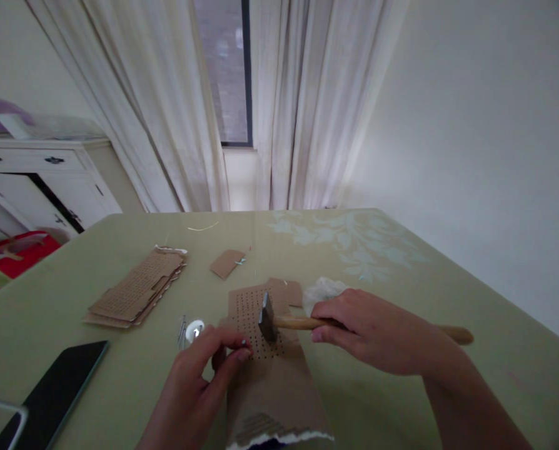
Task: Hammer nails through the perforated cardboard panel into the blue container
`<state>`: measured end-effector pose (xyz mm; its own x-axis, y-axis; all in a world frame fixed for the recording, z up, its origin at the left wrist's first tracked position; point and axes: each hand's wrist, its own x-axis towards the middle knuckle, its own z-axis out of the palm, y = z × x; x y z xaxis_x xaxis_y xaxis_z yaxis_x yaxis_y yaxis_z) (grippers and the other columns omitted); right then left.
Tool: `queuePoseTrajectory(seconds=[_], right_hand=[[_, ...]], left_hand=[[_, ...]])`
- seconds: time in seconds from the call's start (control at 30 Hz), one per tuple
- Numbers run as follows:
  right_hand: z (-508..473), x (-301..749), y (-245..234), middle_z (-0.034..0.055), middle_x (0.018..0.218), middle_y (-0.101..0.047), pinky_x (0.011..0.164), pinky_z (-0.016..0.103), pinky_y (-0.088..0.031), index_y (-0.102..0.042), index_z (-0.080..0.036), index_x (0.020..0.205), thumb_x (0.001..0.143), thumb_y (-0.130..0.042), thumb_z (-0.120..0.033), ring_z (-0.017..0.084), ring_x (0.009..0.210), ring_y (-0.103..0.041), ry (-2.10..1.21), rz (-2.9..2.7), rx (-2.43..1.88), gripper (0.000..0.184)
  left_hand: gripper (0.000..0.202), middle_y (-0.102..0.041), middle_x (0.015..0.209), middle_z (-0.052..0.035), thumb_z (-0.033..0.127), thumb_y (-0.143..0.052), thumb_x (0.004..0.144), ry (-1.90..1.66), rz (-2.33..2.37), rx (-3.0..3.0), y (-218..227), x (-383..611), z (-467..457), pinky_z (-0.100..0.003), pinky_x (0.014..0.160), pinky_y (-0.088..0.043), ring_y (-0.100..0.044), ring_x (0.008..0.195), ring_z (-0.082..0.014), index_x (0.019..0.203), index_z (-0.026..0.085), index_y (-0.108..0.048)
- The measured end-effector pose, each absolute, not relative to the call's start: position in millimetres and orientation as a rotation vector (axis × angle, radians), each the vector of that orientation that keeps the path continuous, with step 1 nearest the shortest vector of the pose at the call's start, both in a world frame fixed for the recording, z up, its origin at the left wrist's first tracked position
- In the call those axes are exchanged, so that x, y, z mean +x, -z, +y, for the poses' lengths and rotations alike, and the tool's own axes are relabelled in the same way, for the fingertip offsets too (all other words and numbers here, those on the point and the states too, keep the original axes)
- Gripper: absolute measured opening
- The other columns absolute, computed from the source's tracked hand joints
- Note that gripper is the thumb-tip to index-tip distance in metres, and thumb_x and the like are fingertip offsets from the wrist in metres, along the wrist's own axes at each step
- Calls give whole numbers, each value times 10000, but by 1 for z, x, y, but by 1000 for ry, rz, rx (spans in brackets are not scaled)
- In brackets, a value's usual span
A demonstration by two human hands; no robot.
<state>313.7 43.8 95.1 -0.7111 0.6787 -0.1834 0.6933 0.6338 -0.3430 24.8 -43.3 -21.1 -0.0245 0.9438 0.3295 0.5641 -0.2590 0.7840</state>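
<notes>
My right hand (364, 328) is wrapped round the wooden handle of a hammer (291, 322). The metal head hovers at or just above a piece of cardboard (279, 390) punched with rows of small holes; I cannot tell if it touches. At the left side of those holes, my left hand (214, 369) pinches a nail (244, 342) between thumb and forefinger. Only the nail's small round head shows. The cardboard has a torn, ragged near edge. Just left of my fingers lie several loose nails (182, 331) and a round white object (195, 330).
A stack of hole-punched cardboard pieces (139, 284) lies to the left, with a small cardboard scrap (227, 263) farther back. A dark tablet-like device (54, 394) rests at the near left. Crumpled clear plastic (324, 290) sits beyond my right hand on the green-covered table (382, 406).
</notes>
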Motion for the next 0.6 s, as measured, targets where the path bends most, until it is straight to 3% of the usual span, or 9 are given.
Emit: queuePoseTrajectory(seconds=[0.6], right_hand=[[40, 313, -94, 37, 898, -765, 748, 344, -419, -774, -212, 997, 1133, -619, -403, 246, 856, -702, 617, 2795, 1219, 281]], left_hand=[[149, -763, 793, 41, 390, -723, 1033, -1217, 1521, 1897, 35, 22, -45, -195, 640, -555, -699, 664, -137, 953, 299, -810]])
